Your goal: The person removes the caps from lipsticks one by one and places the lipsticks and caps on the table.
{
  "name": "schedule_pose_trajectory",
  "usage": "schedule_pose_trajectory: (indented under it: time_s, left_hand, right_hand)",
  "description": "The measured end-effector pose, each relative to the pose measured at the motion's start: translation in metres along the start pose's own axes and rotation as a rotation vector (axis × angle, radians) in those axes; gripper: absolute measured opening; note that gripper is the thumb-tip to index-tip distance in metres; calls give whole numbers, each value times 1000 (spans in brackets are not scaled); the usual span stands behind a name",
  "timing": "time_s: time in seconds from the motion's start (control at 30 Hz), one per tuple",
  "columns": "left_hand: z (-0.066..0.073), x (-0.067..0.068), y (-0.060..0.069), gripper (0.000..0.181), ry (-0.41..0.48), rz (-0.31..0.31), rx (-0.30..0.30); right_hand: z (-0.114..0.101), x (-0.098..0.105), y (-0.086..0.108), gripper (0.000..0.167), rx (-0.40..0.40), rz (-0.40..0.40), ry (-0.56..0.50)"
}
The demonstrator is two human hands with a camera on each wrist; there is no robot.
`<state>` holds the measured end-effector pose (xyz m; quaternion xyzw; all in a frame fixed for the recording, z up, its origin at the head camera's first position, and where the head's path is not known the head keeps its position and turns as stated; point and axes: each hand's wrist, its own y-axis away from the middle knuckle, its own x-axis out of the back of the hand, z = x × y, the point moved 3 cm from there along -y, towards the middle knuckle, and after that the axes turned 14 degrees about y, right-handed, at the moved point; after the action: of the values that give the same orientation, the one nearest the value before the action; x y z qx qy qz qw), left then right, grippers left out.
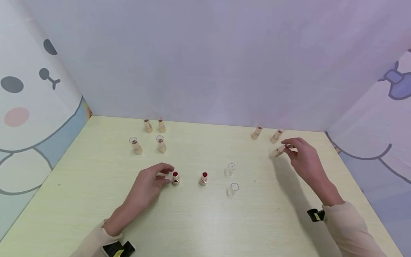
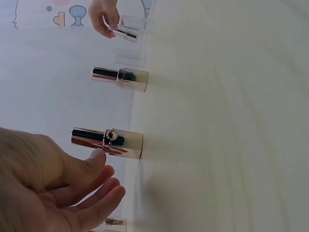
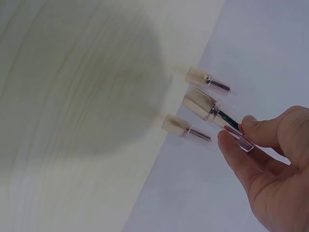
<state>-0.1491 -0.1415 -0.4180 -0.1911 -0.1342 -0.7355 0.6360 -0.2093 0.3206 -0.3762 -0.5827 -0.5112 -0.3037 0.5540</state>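
Note:
My right hand point(image 1: 303, 160) pinches the clear cap of a gold lipstick point(image 3: 207, 108) between thumb and index finger, near the back right of the table. The lipstick leans, its gold base low over the tabletop; whether it touches the wood I cannot tell. Two more gold lipsticks, one point(image 1: 257, 132) and another point(image 1: 277, 136), stand just behind it. At centre left, my left hand point(image 1: 146, 184) has its fingers loosely bent beside an uncapped lipstick point(image 1: 175, 178). Its thumb is at or very near that lipstick in the left wrist view. A second uncapped lipstick point(image 1: 203, 179) stands to the right.
Two clear caps, one point(image 1: 231, 169) behind the other point(image 1: 234, 188), stand right of centre. Several gold lipsticks point(image 1: 136, 147) are grouped at the back left of the pale wooden table point(image 1: 199, 221). A plain curtain point(image 1: 208, 64) rises behind the table's back edge.

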Motion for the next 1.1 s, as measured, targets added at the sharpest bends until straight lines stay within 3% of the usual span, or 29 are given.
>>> schedule_pose_trajectory:
  time_s: [0.2, 0.5, 0.7, 1.0, 1.1]
  left_hand:
    - [4, 10, -1, 36, -59, 27, -55]
    - [11, 16, 1, 33, -26, 38, -62]
    - [16, 16, 3, 32, -26, 56, -101]
    - [26, 14, 9, 31, -28, 63, -168]
    - [31, 13, 11, 31, -25, 67, -179]
  right_hand:
    - [-5, 6, 8, 27, -22, -3, -65]
    - [-26, 17, 20, 28, -66, -51, -147]
    - [-38, 21, 26, 27, -96, -105, -228]
    - [-60, 26, 33, 29, -66, -52, -351]
    - [-66, 27, 35, 29, -42, -51, -437]
